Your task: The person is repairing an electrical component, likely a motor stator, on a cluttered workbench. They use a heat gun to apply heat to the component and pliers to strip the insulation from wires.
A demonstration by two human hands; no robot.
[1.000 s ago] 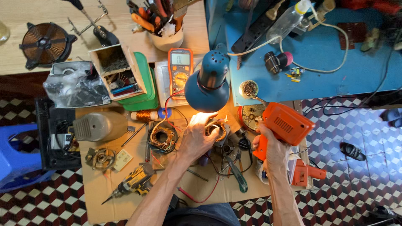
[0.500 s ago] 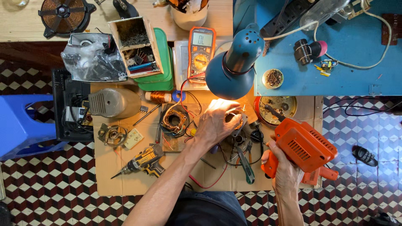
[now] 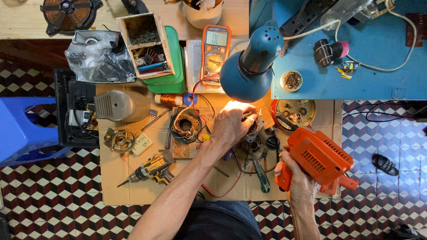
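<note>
The left hand (image 3: 231, 126) grips what looks like a motor part (image 3: 254, 129) under the blue lamp (image 3: 251, 66); the right hand (image 3: 299, 182) clasps an orange power-tool housing (image 3: 318, 155), best kept level and steady.

Single head-worn view looked straight down from well above the cardboard sheet (image 3: 133, 178). Blue desk lamp (image 3: 251, 66) sat beyond the sheet's far edge, near frame top; tiled floor surrounded it.
</note>
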